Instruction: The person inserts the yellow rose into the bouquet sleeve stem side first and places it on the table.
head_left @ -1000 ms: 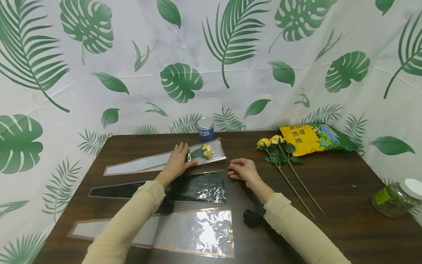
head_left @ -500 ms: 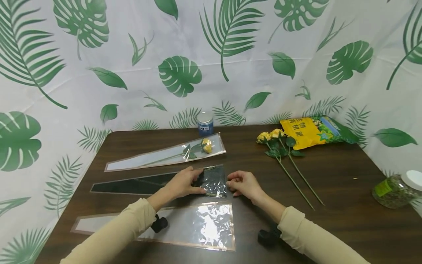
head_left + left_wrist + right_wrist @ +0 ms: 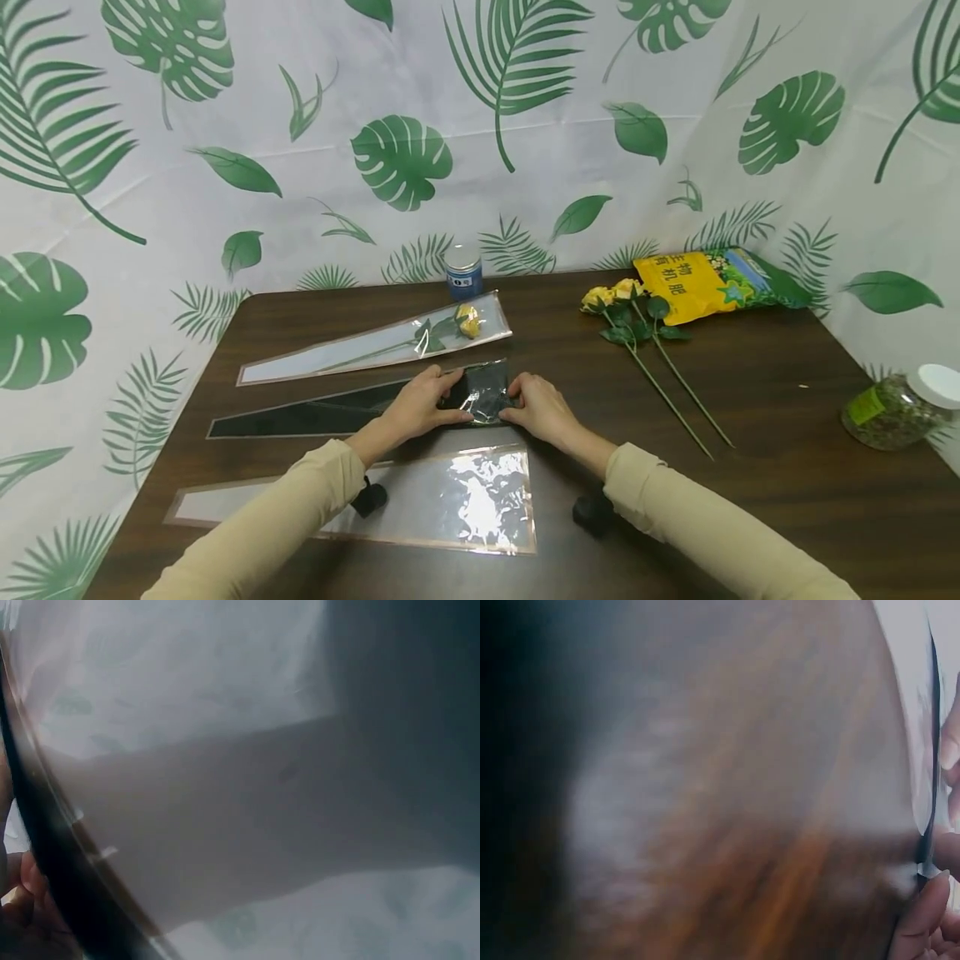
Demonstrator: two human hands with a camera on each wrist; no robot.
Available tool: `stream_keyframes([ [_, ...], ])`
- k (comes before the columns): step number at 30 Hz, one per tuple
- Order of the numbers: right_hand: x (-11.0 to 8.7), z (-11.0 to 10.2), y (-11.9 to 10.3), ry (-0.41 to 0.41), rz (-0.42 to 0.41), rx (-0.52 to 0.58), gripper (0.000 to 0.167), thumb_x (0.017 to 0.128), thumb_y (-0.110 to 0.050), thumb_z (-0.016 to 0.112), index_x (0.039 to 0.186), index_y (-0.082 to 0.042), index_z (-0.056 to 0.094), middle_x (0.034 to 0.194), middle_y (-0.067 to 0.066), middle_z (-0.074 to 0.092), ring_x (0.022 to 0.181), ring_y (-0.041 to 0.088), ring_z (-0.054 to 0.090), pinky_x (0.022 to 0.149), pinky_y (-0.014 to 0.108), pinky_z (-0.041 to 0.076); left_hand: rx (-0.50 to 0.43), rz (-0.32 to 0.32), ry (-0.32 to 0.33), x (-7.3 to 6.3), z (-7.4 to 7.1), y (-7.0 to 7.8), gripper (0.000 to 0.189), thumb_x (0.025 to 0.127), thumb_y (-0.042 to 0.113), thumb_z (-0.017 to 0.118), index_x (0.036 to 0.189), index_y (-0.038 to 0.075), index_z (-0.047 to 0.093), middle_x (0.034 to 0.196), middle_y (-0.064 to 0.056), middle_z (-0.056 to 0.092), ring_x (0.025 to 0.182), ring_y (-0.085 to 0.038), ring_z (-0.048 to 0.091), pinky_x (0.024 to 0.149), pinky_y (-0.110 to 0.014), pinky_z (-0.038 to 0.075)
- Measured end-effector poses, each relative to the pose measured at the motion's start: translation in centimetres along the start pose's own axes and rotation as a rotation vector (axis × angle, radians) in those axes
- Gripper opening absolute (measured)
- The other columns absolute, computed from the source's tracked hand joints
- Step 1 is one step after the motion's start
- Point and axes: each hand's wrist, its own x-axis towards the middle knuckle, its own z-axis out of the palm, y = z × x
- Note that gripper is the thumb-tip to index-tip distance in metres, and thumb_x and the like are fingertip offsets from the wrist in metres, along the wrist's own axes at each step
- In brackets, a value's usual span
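A long, tapered black flower sleeve [image 3: 307,412] lies across the middle of the table, its wide end to the right. My left hand [image 3: 412,410] rests over its wide part, thumb at the near edge and fingers spread toward the far edge. At the right end, my right hand [image 3: 542,408] pinches the sleeve's edge between thumb and fingers. In the right wrist view, fingertips [image 3: 926,907] meet a thin dark edge; most of that view is blurred. Behind lies a white sleeve [image 3: 281,367] with a yellow rose [image 3: 468,321] inside. Nearer me is a clear sleeve [image 3: 420,504].
Two yellow roses [image 3: 626,292] with long stems lie at the right, beside a yellow fertilizer bag [image 3: 682,287]. A blue can [image 3: 464,275] stands at the back edge. A white-lidded jar [image 3: 892,412] is at the far right of the dark table [image 3: 750,517].
My left hand has moved from the rose in the white sleeve down to the black sleeve. My right hand has come in to its right edge and now pinches it.
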Motion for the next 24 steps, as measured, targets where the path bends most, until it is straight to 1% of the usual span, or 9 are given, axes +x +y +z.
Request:
stream_keyframes([
  [3, 0.3, -0.1, -0.1, -0.029, -0.009, 0.018, 0.019, 0.074, -0.012, 0.078, 0.080, -0.005, 0.061, 0.067, 0.000, 0.054, 0.062, 0.012, 0.049, 0.057, 0.026, 0.040, -0.015, -0.019, -0.011, -0.1, 0.1, -0.1, 0.074, 0.077, 0.038, 0.075, 0.135, 0.001, 0.049, 0.079, 0.000, 0.043, 0.066, -0.011, 0.033, 0.058, -0.023, 0.032],
  [5, 0.5, -0.2, -0.1, -0.059, 0.016, 0.084, 0.016, 0.076, -0.010, 0.075, 0.079, -0.005, 0.061, 0.067, 0.000, 0.056, 0.059, 0.010, 0.050, 0.054, 0.024, 0.041, -0.045, -0.036, -0.024, -0.2, 0.1, -0.1, 0.073, 0.078, 0.038, 0.074, 0.136, 0.002, 0.048, 0.081, -0.001, 0.044, 0.066, -0.011, 0.035, 0.059, -0.023, 0.033],
  [8, 0.8, -0.6, -0.3, -0.153, 0.149, 0.386, 0.014, 0.083, -0.005, 0.068, 0.091, 0.002, 0.059, 0.079, 0.005, 0.059, 0.065, 0.011, 0.055, 0.060, 0.025, 0.052, -0.094, -0.063, -0.036, -0.3, 0.1, -0.2, 0.073, 0.080, 0.039, 0.072, 0.138, 0.004, 0.045, 0.086, -0.002, 0.048, 0.068, -0.011, 0.039, 0.061, -0.023, 0.036],
  [11, 1.3, -0.9, -0.3, -0.214, 0.350, 0.775, 0.033, 0.090, -0.003, 0.059, 0.118, 0.011, 0.049, 0.101, 0.016, 0.058, 0.081, 0.016, 0.060, 0.073, 0.033, 0.056, -0.125, -0.070, -0.004, -0.3, 0.1, -0.3, 0.071, 0.081, 0.038, 0.071, 0.139, 0.005, 0.045, 0.089, -0.003, 0.051, 0.072, -0.011, 0.045, 0.063, -0.024, 0.040],
  [12, 1.4, -0.9, -0.3, -0.221, 0.407, 0.875, 0.040, 0.091, -0.003, 0.056, 0.125, 0.013, 0.044, 0.108, 0.019, 0.056, 0.085, 0.017, 0.061, 0.077, 0.035, 0.055, -0.132, -0.068, 0.010, -0.3, 0.1, -0.3, 0.070, 0.082, 0.037, 0.071, 0.138, 0.005, 0.046, 0.090, -0.003, 0.052, 0.073, -0.012, 0.046, 0.064, -0.025, 0.041],
  [14, 1.6, -0.8, -0.3, -0.212, 0.472, 0.988, 0.049, 0.093, -0.003, 0.054, 0.134, 0.015, 0.035, 0.118, 0.022, 0.053, 0.089, 0.016, 0.062, 0.080, 0.035, 0.054, -0.146, -0.064, 0.036, -0.3, 0.1, -0.3, 0.068, 0.082, 0.036, 0.071, 0.138, 0.005, 0.047, 0.091, -0.005, 0.053, 0.075, -0.013, 0.048, 0.066, -0.027, 0.042],
  [17, 1.7, -0.5, -0.3, -0.189, 0.478, 1.007, 0.042, 0.093, -0.001, 0.054, 0.129, 0.015, 0.042, 0.111, 0.020, 0.060, 0.082, 0.015, 0.065, 0.076, 0.032, 0.055, -0.184, -0.084, 0.075, -0.2, 0.1, -0.2, 0.063, 0.083, 0.034, 0.071, 0.136, 0.005, 0.049, 0.094, -0.007, 0.056, 0.079, -0.016, 0.054, 0.069, -0.029, 0.047],
  [21, 1.8, 0.0, -0.5, -0.144, 0.395, 0.927, 0.014, 0.090, 0.000, 0.058, 0.099, 0.010, 0.056, 0.082, 0.006, 0.062, 0.070, 0.010, 0.063, 0.067, 0.030, 0.056, -0.272, -0.142, 0.134, 0.1, 0.1, 0.4, 0.057, 0.085, 0.033, 0.069, 0.133, 0.007, 0.053, 0.099, -0.008, 0.061, 0.083, -0.019, 0.061, 0.072, -0.031, 0.051],
  [24, 1.9, 0.3, -0.7, -0.095, 0.313, 0.858, 0.009, 0.088, -0.001, 0.062, 0.083, 0.003, 0.056, 0.071, 0.001, 0.059, 0.066, 0.010, 0.061, 0.064, 0.031, 0.056, -0.339, -0.179, 0.174, 0.2, 0.2, 0.9, 0.052, 0.085, 0.032, 0.069, 0.130, 0.009, 0.057, 0.103, -0.009, 0.063, 0.083, -0.020, 0.063, 0.068, -0.029, 0.052],
])
